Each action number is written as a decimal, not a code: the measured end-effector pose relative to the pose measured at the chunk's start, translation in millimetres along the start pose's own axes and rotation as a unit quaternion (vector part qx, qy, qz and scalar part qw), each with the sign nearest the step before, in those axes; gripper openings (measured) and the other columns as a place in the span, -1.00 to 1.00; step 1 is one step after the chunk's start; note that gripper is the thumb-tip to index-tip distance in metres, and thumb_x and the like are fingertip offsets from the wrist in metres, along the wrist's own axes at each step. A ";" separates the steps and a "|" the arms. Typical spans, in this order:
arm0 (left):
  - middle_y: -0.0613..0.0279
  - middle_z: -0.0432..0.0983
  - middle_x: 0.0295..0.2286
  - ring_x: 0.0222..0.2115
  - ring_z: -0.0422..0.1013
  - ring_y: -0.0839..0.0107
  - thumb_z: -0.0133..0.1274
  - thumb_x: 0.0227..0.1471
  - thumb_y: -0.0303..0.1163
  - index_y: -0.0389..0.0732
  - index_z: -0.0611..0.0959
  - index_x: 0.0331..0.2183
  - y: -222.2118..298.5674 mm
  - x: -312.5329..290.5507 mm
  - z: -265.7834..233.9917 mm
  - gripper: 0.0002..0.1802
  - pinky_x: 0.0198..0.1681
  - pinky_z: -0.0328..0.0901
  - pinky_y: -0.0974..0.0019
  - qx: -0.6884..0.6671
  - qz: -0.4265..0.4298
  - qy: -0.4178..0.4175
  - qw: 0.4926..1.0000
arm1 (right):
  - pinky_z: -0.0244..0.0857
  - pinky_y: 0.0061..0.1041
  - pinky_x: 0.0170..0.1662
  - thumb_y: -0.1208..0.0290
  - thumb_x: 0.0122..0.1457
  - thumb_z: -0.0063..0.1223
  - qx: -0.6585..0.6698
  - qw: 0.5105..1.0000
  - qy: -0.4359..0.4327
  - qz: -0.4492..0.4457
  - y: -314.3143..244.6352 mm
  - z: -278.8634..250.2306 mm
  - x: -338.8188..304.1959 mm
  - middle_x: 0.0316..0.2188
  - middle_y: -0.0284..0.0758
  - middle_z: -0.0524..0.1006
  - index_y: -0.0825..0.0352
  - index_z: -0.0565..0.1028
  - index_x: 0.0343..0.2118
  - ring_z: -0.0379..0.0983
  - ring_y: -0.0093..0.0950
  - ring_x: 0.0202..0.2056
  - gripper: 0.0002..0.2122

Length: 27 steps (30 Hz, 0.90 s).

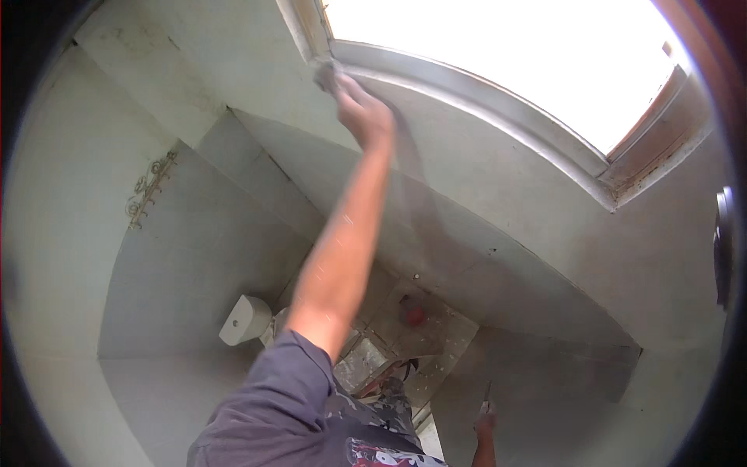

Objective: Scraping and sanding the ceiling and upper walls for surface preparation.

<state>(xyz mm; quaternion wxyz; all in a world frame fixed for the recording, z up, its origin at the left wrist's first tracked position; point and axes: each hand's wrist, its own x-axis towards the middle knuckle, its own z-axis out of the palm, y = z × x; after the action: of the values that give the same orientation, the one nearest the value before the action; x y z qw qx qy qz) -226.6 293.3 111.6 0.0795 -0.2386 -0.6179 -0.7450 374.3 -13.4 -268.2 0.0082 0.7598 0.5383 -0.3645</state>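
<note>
Your left grip [363, 113] is clamped on a small grey pad [325, 75], motion-blurred, between 11 and 12 o'clock, at a corner of the window frame [459, 78]; can't tell if pad and frame touch. Your right grip [485, 423], 5 o'clock, is wrapped around a thin tool [488, 395], tip toward 12. Toilet tank [245, 319] at 8 o'clock, hook rack [152, 189] between 9 and 10.
</note>
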 end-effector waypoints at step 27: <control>0.02 0.00 0.24 0.26 -0.08 0.06 -0.22 0.21 -0.39 -0.27 0.26 0.18 -25.2 -56.9 5.1 -0.48 0.29 -0.14 -0.04 0.151 0.509 -0.200 0.823 | 0.29 -0.13 -0.06 0.10 0.27 -0.26 -0.002 1.000 0.025 -0.017 -56.1 17.0 -12.1 -0.18 0.03 0.51 0.37 0.39 0.01 0.44 0.02 -0.13 -0.56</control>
<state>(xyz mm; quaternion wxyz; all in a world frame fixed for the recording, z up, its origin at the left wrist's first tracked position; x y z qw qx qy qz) -186.0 293.8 64.2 0.3574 -0.6481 -0.5156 -0.4317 317.0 -6.5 -252.5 -0.0099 0.7597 0.5518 -0.3439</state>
